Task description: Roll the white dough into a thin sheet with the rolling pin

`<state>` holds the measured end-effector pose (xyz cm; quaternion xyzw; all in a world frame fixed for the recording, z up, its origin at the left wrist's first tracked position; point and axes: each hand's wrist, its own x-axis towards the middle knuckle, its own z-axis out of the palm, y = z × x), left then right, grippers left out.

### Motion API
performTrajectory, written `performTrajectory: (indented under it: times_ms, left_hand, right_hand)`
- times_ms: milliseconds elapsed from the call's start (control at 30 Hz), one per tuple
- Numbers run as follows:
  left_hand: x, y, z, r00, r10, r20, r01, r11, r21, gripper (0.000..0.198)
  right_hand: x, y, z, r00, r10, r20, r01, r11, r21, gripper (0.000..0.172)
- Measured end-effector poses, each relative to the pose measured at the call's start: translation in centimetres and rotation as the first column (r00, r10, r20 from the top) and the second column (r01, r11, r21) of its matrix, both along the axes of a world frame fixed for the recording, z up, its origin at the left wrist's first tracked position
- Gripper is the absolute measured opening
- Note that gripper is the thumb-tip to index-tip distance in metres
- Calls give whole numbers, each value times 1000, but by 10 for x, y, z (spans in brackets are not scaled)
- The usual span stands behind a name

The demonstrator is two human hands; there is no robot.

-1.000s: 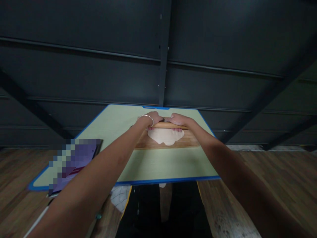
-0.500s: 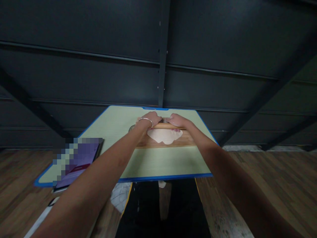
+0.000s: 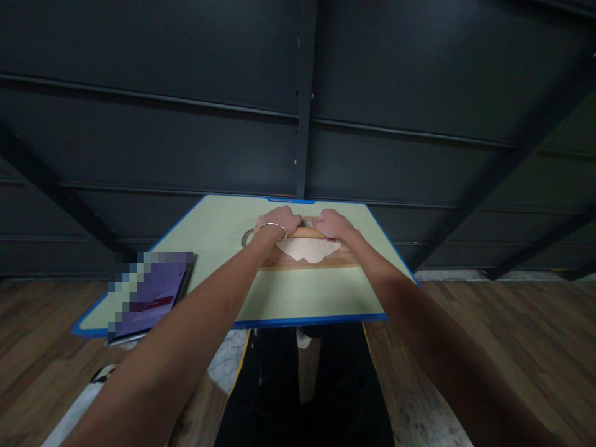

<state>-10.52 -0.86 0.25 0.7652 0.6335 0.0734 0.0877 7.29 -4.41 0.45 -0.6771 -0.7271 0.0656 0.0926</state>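
Both arms reach forward over a pale green table (image 3: 288, 298) with a blue edge. My left hand (image 3: 278, 220), with a thin bangle on the wrist, and my right hand (image 3: 333, 225) press side by side on a wooden rolling pin (image 3: 307, 233). The pin lies across the far part of a flat, pale sheet of dough (image 3: 308, 249). The dough rests on a wooden board (image 3: 310, 263). Fingers of both hands curl over the pin.
A purple, blurred-out flat thing (image 3: 149, 295) lies at the table's near left corner. A small round rim (image 3: 246, 237) shows left of my left wrist. Dark panelled wall stands behind the table; wooden floor lies on both sides.
The hands and rolling pin have moved slightly away from me over the dough, covering more of its far part. The view has shifted a little, so the table looks farther off.
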Motion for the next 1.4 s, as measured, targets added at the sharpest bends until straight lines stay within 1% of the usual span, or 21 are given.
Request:
performTrajectory:
  times_ms: [67, 200, 333, 467, 567, 733, 867, 1000, 1133, 1200, 1267, 1333, 1400]
  left_hand:
    - [1, -7, 3, 1000, 16, -4, -16, 1000, -7, 53]
    - [3, -19, 7, 999, 52, 1, -52, 999, 10, 53]
    - [4, -29, 7, 995, 92, -31, -91, 995, 31, 54]
    - [3, -35, 5, 997, 42, -68, -38, 997, 61, 54]
    - [2, -40, 4, 996, 2, -94, 4, 998, 64, 56]
    - [4, -48, 6, 993, 11, -115, -3, 998, 68, 60]
    - [5, -54, 6, 990, 1, -142, 13, 995, 96, 61]
    - [5, -59, 2, 990, 22, -139, -3, 990, 139, 62]
    - [4, -65, -4, 992, 13, -127, 10, 984, 179, 58]
    - [3, -70, -7, 992, 19, -121, 10, 972, 236, 56]
    - [3, -76, -9, 993, 41, -109, -5, 950, 313, 55]
    - [3, -81, -11, 994, 57, -90, -21, 933, 360, 55]
    - [2, -86, -12, 996, 51, -80, -18, 928, 371, 55]
  right_hand:
    - [0, -2, 0, 1000, -9, 10, 9, 1000, 15, 43]
    - [0, -7, 0, 1000, -17, 15, 17, 999, 35, 46]
    - [-1, -9, -2, 999, -3, 45, 1, 999, 47, 46]
    - [-1, -12, -5, 997, -36, 63, 32, 998, 59, 47]
    - [0, -15, -5, 997, -36, 63, 32, 998, 63, 46]
    - [-1, -23, -2, 998, -2, 60, -1, 999, 37, 45]
    - [-3, -32, -1, 998, -1, 66, -3, 999, 47, 46]
    - [-6, -39, -5, 997, 25, 79, -31, 996, 78, 44]
    - [-8, -45, -9, 996, 7, 93, -14, 997, 80, 38]
    - [-8, -49, -12, 996, -9, 91, -1, 993, 114, 36]
    - [-10, -53, -16, 996, -33, 80, 18, 983, 181, 36]
    - [-11, -57, -21, 995, -69, 70, 48, 965, 259, 41]
    - [-12, -59, -25, 993, -94, 65, 70, 949, 308, 48]
